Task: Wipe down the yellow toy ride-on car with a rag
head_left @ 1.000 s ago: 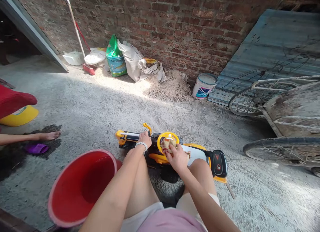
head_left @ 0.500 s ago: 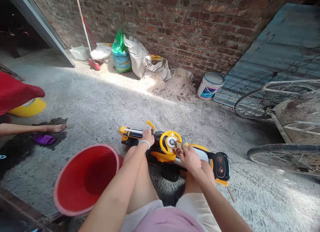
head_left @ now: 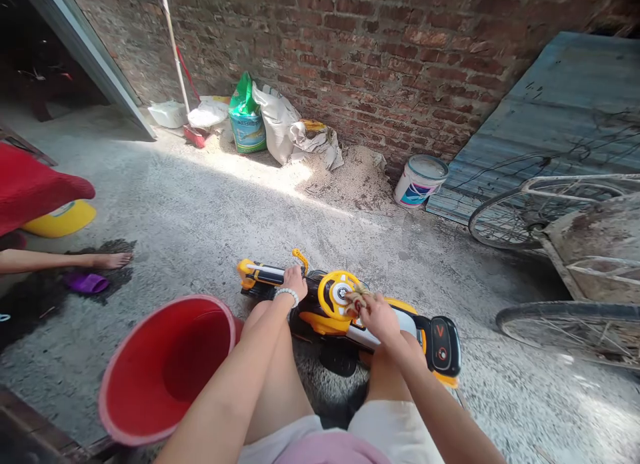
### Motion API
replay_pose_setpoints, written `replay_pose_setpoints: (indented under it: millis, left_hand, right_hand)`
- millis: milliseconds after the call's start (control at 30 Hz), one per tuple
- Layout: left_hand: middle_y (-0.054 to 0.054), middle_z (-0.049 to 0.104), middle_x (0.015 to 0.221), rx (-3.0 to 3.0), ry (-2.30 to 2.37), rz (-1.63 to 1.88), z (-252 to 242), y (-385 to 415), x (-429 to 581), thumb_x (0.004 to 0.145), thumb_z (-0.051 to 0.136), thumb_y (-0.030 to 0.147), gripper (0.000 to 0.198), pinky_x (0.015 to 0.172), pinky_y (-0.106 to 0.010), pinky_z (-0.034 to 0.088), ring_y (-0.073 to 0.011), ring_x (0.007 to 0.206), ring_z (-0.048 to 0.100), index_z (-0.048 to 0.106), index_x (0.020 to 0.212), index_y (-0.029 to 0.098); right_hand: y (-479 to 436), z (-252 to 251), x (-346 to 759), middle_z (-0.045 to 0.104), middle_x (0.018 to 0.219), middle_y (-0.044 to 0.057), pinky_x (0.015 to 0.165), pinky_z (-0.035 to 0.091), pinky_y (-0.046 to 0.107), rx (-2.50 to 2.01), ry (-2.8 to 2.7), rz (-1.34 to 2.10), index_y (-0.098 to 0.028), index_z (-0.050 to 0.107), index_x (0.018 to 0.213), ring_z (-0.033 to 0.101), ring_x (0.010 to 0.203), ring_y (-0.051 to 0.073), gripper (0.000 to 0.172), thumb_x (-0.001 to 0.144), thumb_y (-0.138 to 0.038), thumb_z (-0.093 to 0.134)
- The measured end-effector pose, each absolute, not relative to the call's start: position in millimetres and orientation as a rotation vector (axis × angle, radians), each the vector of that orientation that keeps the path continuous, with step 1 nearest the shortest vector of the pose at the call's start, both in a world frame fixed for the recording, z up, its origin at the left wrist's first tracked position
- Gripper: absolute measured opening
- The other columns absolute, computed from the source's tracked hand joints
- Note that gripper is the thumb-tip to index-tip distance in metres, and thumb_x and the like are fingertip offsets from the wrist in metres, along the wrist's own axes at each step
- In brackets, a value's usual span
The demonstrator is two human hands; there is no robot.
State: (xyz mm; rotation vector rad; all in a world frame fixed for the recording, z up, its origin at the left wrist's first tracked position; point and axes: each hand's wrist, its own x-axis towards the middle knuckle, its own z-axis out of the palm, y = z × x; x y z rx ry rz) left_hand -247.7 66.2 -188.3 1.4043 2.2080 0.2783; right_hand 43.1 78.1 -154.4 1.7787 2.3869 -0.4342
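A yellow and black toy ride-on vehicle (head_left: 324,323) stands on the concrete between my knees, its front arm pointing left. My right hand (head_left: 381,319) grips a crumpled, brownish cloth (head_left: 359,299) against the right side of the yellow steering wheel (head_left: 342,295). The wheel's pale hub still shows. Left of the wheel, my left hand (head_left: 295,283), with a beaded bracelet at the wrist, is closed on the vehicle's front part near a small yellow lever (head_left: 301,258). Its fingertips are partly hidden.
A large red bucket (head_left: 107,384) stands by my left leg. Another person's bare foot (head_left: 114,260) and a purple slipper (head_left: 88,283) are at left. Sacks (head_left: 275,121) and a paint bucket (head_left: 418,183) line the brick wall. A wheeled cart (head_left: 585,251) stands right.
My right hand and the cloth have shifted slightly at the wheel's right side. The left hand keeps its place on the vehicle. The view has tilted up a little.
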Motion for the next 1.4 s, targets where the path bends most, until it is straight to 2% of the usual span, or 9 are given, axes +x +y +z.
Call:
replay_pose_setpoints:
  millis: [100, 200, 300, 433, 733, 867, 1033, 1267, 1400]
  left_hand:
    - [-0.021, 0.047, 0.154, 1.364, 2.203, 0.305, -187.5, 65.7, -247.5, 0.092, 0.05, 0.018, 0.05, 0.125, -0.047, 0.028, -0.0326, 0.155, 0.032, 0.044, 0.142, 0.014]
    - [-0.021, 0.048, 0.154, 1.341, 2.202, 0.326, -186.9, 64.9, -247.3, 0.092, 0.049, 0.017, 0.05, 0.125, -0.048, 0.029, -0.0329, 0.155, 0.032, 0.045, 0.141, 0.015]
    - [-0.021, 0.049, 0.154, 1.343, 2.203, 0.324, -187.1, 64.1, -247.4, 0.092, 0.049, 0.017, 0.05, 0.126, -0.05, 0.027, -0.0337, 0.154, 0.032, 0.045, 0.141, 0.016]
    - [-0.02, 0.048, 0.154, 1.369, 2.214, 0.294, -188.9, 63.4, -248.0, 0.092, 0.049, 0.018, 0.05, 0.127, -0.049, 0.027, -0.0332, 0.154, 0.032, 0.044, 0.142, 0.015]
    - [-0.022, 0.048, 0.152, 1.372, 2.213, 0.292, -188.7, 61.9, -247.2, 0.094, 0.047, 0.018, 0.048, 0.124, -0.046, 0.031, -0.0337, 0.152, 0.034, 0.045, 0.141, 0.012]
    - [-0.021, 0.05, 0.15, 1.373, 2.217, 0.303, -185.7, 62.3, -244.7, 0.093, 0.046, 0.018, 0.044, 0.123, -0.048, 0.032, -0.0338, 0.151, 0.034, 0.047, 0.137, 0.014]
    - [-0.021, 0.05, 0.15, 1.362, 2.209, 0.317, -183.4, 62.5, -243.6, 0.094, 0.047, 0.018, 0.044, 0.125, -0.047, 0.03, -0.0333, 0.151, 0.035, 0.048, 0.137, 0.014]
    - [-0.02, 0.051, 0.149, 1.382, 2.22, 0.284, -183.7, 62.8, -245.2, 0.094, 0.047, 0.017, 0.045, 0.125, -0.046, 0.028, -0.0323, 0.151, 0.035, 0.047, 0.139, 0.013]
    - [-0.021, 0.051, 0.15, 1.386, 2.232, 0.303, -186.3, 63.8, -246.0, 0.094, 0.047, 0.017, 0.047, 0.125, -0.047, 0.03, -0.0322, 0.151, 0.036, 0.046, 0.141, 0.012]
  right_hand:
    - [106.3, -149.0, 31.6, 0.057, 0.138, 0.014, 0.083, 0.049, 0.03, 2.005, 2.36, -0.391, -0.024, 0.054, 0.151, 0.065, 0.108, 0.025, 0.052, 0.104, -0.039, 0.04]
    - [129.3, -141.4, -0.6, 0.054, 0.144, 0.014, 0.086, 0.049, 0.033, 1.842, 2.495, -0.344, -0.031, 0.042, 0.16, 0.063, 0.113, 0.027, 0.057, 0.105, -0.043, 0.04]
    - [142.8, -140.6, -29.7, 0.058, 0.139, 0.012, 0.094, 0.046, 0.038, 1.332, 2.662, -0.272, -0.036, 0.056, 0.149, 0.059, 0.116, 0.029, 0.047, 0.103, -0.036, 0.045]
    - [154.5, -151.1, -35.4, 0.062, 0.129, 0.014, 0.098, 0.043, 0.041, 1.05, 2.673, -0.177, -0.027, 0.073, 0.122, 0.056, 0.12, 0.03, 0.036, 0.104, -0.029, 0.042]
    - [162.6, -142.4, -15.2, 0.067, 0.126, 0.016, 0.086, 0.047, 0.033, 1.435, 2.408, -0.294, -0.021, 0.068, 0.126, 0.067, 0.108, 0.027, 0.033, 0.096, -0.021, 0.053]
    - [134.7, -148.6, 16.6, 0.069, 0.121, 0.012, 0.082, 0.047, 0.03, 1.686, 2.31, -0.474, -0.024, 0.065, 0.129, 0.069, 0.105, 0.025, 0.037, 0.096, -0.039, 0.058]
    - [87.6, -179.7, 40.0, 0.063, 0.131, 0.01, 0.078, 0.047, 0.029, 1.936, 2.287, -0.615, -0.028, 0.049, 0.149, 0.07, 0.103, 0.023, 0.06, 0.096, -0.055, 0.056]
    - [91.2, -184.5, 22.3, 0.072, 0.116, 0.008, 0.078, 0.046, 0.028, 2.056, 2.138, -0.791, -0.023, 0.067, 0.111, 0.07, 0.105, 0.023, 0.034, 0.098, -0.048, 0.049]
    - [105.3, -183.3, 19.7, 0.07, 0.121, 0.013, 0.081, 0.047, 0.03, 2.0, 2.173, -0.628, -0.02, 0.068, 0.113, 0.07, 0.104, 0.024, 0.036, 0.098, -0.046, 0.049]
